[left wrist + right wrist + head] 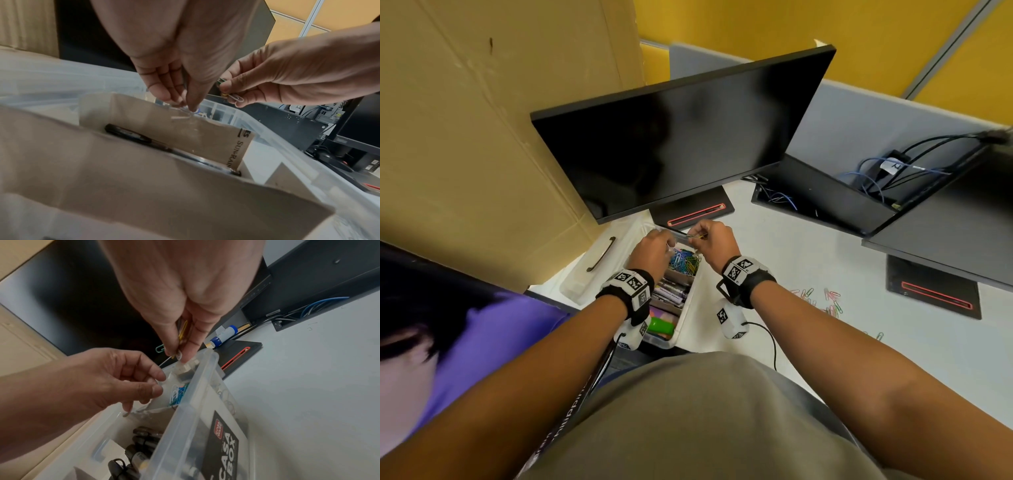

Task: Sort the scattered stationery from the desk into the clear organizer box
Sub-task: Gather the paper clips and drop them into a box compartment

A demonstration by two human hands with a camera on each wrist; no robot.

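Note:
The clear organizer box (690,310) stands on the white desk below the monitor. Coloured paper clips (685,262) fill its far compartment, inside a clear plastic bag (171,387). My left hand (667,240) pinches the bag's top edge (186,108) over that compartment. My right hand (697,236) hovers right beside it and pinches a few paper clips (180,344), yellow, white and green, just above the box rim (185,410). More paper clips (825,299) lie scattered on the desk to the right.
Black markers (671,291) and a green item (661,327) fill nearer compartments, split by cardboard dividers (144,170). The box lid (599,263) lies to the left. A monitor (681,137) and its base (695,212) stand close behind. A glue stick (224,334) lies by the base.

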